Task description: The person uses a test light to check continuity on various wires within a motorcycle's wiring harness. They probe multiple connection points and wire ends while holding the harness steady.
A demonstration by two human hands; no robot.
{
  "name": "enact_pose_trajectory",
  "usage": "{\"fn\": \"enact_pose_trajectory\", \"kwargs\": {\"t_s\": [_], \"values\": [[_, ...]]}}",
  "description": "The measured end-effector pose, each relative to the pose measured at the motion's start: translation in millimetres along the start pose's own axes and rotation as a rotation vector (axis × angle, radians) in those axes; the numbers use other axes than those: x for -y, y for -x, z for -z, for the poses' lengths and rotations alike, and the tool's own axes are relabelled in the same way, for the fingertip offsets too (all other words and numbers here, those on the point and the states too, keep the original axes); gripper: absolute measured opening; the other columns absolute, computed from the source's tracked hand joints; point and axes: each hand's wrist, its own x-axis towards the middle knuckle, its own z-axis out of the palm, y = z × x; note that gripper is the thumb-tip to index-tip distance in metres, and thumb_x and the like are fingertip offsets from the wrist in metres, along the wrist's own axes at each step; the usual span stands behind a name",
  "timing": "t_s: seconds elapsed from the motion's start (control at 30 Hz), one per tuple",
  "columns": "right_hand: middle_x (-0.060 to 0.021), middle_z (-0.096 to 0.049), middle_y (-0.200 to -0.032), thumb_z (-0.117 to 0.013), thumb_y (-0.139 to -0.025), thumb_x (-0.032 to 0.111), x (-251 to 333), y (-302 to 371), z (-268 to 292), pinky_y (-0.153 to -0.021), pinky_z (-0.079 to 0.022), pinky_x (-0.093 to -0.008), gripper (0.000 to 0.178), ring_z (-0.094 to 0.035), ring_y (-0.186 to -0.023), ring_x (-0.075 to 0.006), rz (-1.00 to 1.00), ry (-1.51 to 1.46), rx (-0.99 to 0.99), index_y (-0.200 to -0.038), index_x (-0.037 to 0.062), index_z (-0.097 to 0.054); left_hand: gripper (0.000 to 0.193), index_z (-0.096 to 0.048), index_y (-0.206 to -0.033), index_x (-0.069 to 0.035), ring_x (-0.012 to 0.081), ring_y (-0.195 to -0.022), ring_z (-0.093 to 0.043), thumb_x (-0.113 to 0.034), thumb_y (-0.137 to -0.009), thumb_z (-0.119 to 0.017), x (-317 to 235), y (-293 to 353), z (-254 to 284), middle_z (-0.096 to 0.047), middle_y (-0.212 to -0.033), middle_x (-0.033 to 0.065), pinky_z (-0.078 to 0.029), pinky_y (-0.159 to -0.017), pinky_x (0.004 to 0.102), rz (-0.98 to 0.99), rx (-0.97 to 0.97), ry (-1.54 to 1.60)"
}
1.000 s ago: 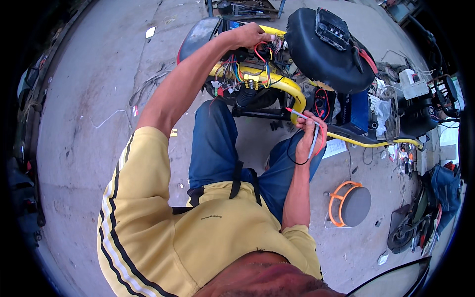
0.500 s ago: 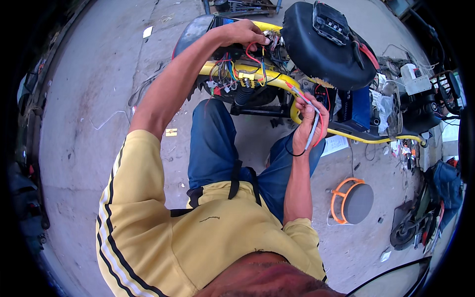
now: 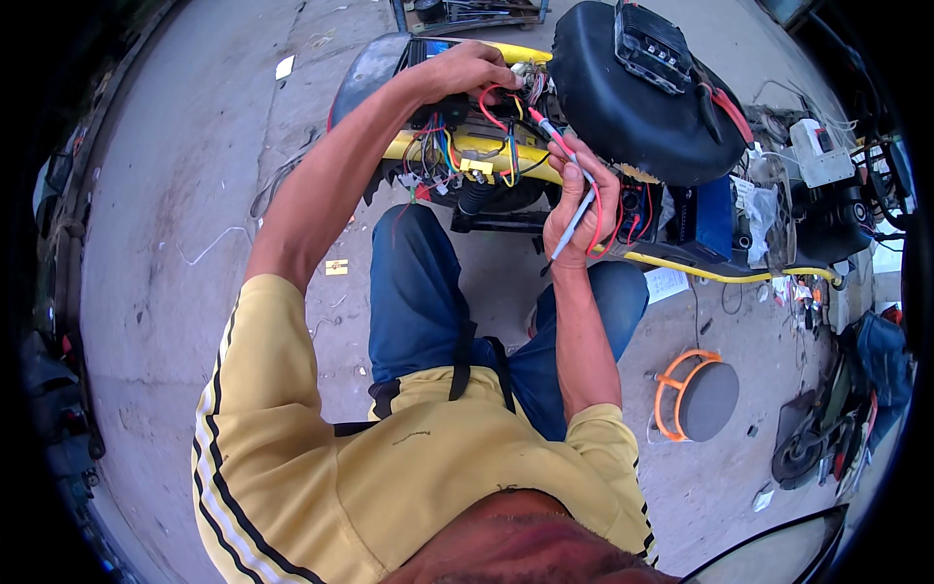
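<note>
In front of me is a yellow-framed scooter (image 3: 477,144) with its wiring exposed. My left hand (image 3: 469,72) reaches into the wires, fingers closed around some of them beside a pale connector (image 3: 531,72); what lies under the fingertips is partly hidden. A looped red wire (image 3: 488,114) comes out just below that hand. Held in my closed right hand (image 3: 581,200) are slim red and grey test probes (image 3: 574,222). Their red end points up-left at the wiring, near my left fingers. Red leads hang by the right wrist.
A black seat (image 3: 632,107) lies tipped up on the scooter, carrying a finned black box (image 3: 650,47) and red-handled pliers (image 3: 728,112). Coloured loose wires (image 3: 443,146) hang over the frame's near side. A round stool with an orange frame (image 3: 671,397) stands at right.
My right hand has moved up and left with the probes, bringing their red end close to the wiring. My left hand has stayed at the wires, shifting only slightly.
</note>
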Motion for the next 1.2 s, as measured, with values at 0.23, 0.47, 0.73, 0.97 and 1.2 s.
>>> {"fn": "enact_pose_trajectory", "kwargs": {"t_s": [0.23,0.47,0.73,0.97,1.2], "values": [[-0.0306,-0.065,-0.129,-0.055,-0.107,0.0,-11,4,9,-0.092,-0.064,-0.0392,0.017,-0.074,-0.109,-0.0335,0.079,0.12,0.117,-0.123,-0.0039,-0.055,0.037,-0.059,-0.123,0.001,0.0144,-0.071,-0.07,-0.02,-0.095,-0.073,-8,11,-5,-0.074,-0.094,0.0115,-0.055,-0.069,0.03,-0.142,-0.047,-0.077],[-0.0323,-0.066,-0.128,-0.055,-0.105,-0.005,-11,5,5,-0.094,-0.063,-0.0424,0.018,-0.073,-0.11,-0.0376,0.262,0.25,0.297,-0.124,-0.0068,-0.055,0.031,-0.064,-0.126,-0.004,0.0236,-0.075,-0.073,-0.022,-0.1,-0.065,3,22,-12,-0.074,-0.094,0.0137,-0.056,-0.076,0.0385,-0.229,-0.121,-0.249],[-0.0289,-0.063,-0.135,-0.052,-0.107,-0.005,-1,3,18,-0.1,-0.06,-0.0423,0.022,-0.07,-0.118,-0.0358,0.256,0.297,0.283,-0.129,-0.0034,-0.054,0.032,-0.065,-0.125,-0.002,0.0359,-0.104,-0.073,-0.021,-0.099,-0.066,-2,33,-18,-0.076,-0.107,0.0194,-0.055,-0.092,0.0426,-0.313,-0.258,-0.358],[-0.0315,-0.062,-0.134,-0.052,-0.109,0.002,3,10,4,-0.102,-0.059,-0.044,0.02,-0.069,-0.118,-0.0383,0.29,0.282,0.276,-0.129,-0.0038,-0.054,0.031,-0.066,-0.124,0.001,0.0336,-0.111,-0.073,-0.015,-0.097,-0.069,6,45,-7,-0.076,-0.115,0.0193,-0.054,-0.098,0.0412,-0.331,-0.291,-0.246],[-0.0311,-0.062,-0.134,-0.05,-0.11,0.003,1,-1,14,-0.102,-0.06,-0.0478,0.021,-0.068,-0.121,-0.0407,0.37,0.312,0.315,-0.13,-0.0009,-0.053,0.027,-0.068,-0.122,0.001,0.0287,-0.096,-0.073,-0.012,-0.098,-0.066,7,39,-11,-0.075,-0.102,0.0209,-0.055,-0.087,0.0391,-0.318,-0.312,-0.161]]}}
